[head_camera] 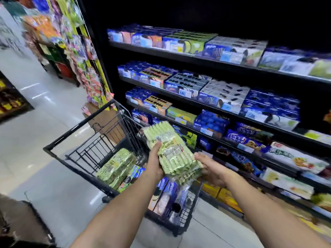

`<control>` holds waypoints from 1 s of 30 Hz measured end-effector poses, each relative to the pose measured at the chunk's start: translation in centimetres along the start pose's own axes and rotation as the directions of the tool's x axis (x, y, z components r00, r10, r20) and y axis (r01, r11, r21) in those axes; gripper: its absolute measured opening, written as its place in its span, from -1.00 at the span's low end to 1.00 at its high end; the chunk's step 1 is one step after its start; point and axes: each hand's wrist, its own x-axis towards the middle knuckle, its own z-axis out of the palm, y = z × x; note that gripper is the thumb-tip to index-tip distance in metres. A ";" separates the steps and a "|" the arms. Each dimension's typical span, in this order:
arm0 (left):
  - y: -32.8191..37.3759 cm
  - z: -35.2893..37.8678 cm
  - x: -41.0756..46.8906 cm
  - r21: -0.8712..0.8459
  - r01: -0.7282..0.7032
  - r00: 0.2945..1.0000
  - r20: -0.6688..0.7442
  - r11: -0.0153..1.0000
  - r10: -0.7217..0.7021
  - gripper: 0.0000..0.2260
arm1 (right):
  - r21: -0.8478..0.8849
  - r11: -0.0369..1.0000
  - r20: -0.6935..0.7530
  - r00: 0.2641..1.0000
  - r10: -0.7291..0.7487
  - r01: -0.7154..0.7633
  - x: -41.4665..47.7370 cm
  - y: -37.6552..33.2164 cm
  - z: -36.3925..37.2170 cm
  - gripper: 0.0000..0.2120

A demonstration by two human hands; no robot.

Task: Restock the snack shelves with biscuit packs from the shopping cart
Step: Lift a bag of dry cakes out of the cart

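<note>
Green biscuit packs (172, 149), stacked as one bundle, are being held above the black wire shopping cart (78, 125) beside the snack shelves (152, 50); the left hand (154, 165) is gripping its left edge, the right hand (213, 170) is clasping its lower end.

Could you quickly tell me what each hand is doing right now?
Left hand: grips the green plastic-wrapped biscuit pack.
Right hand: holds the same pack.
</note>
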 end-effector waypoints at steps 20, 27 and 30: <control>-5.1 10.9 -4.4 0.475 -0.164 0.941 0.338 0.865 -0.007 -0.32 | 0.375 0.832 -0.524 0.834 -0.174 0.409 -17.3 4.5 -11.5 0.04; -7.1 17.9 -5.4 0.648 -0.121 0.900 0.392 0.752 -0.193 -0.54 | 0.208 0.854 -0.563 0.773 -0.294 0.476 -24.4 3.5 -20.1 0.43; -9.1 21.7 -6.3 0.663 -0.138 0.854 0.456 0.736 -0.251 -0.68 | 0.075 0.876 -0.615 0.713 -0.335 0.476 -27.9 2.2 -23.3 0.22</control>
